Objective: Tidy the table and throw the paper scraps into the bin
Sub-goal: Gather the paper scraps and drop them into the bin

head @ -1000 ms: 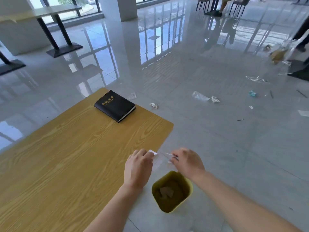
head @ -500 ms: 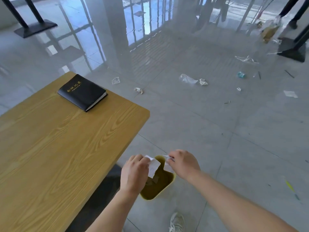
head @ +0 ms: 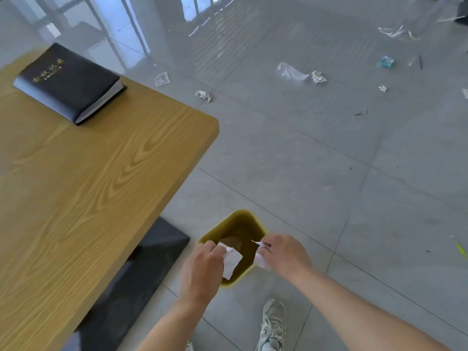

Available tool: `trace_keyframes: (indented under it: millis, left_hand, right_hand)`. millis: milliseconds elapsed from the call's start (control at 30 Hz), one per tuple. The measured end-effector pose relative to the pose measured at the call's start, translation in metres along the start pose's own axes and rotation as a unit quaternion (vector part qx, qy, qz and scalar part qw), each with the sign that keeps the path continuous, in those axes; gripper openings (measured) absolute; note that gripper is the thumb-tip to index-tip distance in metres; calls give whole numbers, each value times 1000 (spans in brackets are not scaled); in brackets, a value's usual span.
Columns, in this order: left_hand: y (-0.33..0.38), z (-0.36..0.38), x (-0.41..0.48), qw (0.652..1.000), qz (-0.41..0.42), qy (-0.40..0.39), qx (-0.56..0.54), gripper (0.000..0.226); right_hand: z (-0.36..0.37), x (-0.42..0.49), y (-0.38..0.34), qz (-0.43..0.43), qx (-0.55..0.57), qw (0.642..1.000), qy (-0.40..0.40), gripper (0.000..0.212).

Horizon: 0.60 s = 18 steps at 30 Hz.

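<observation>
Your table fills the left of the view, its wood top bearing a black book near the far corner. The yellow bin stands on the floor just off the table's near corner, directly below your hands. Your left hand hangs over the bin's left rim, knuckles up, fingers curled in and pinching one white scrap that dangles over the opening. Your right hand sits over the right rim, fingertips pinching a second scrap, which hangs at the rim's edge rather than plainly inside. Both scraps look thin, limp and nearly weightless, so they will likely flutter as they fall. A corner pinch like yours suits them. I'd bring the right one further over the opening before letting go. Small litter lies on the floor beyond.
</observation>
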<state>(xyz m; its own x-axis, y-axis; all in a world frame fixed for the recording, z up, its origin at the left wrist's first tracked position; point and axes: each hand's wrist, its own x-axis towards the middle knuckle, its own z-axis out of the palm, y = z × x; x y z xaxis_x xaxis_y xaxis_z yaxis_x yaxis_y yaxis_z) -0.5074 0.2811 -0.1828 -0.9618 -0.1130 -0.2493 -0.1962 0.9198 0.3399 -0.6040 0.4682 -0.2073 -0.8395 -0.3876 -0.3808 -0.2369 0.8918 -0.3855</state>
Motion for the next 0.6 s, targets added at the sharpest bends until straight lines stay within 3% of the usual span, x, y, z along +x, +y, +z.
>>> trace_keyframes:
  millis: [367, 600]
  left_hand:
    - [-46, 109, 58, 1000, -10, -6, 5, 13]
    - [-66, 150, 89, 998, 26, -39, 49, 16]
  right_hand:
    - [104, 75, 36, 3, 7, 998, -60, 27]
    - [150, 112, 48, 6, -16, 996, -82, 24]
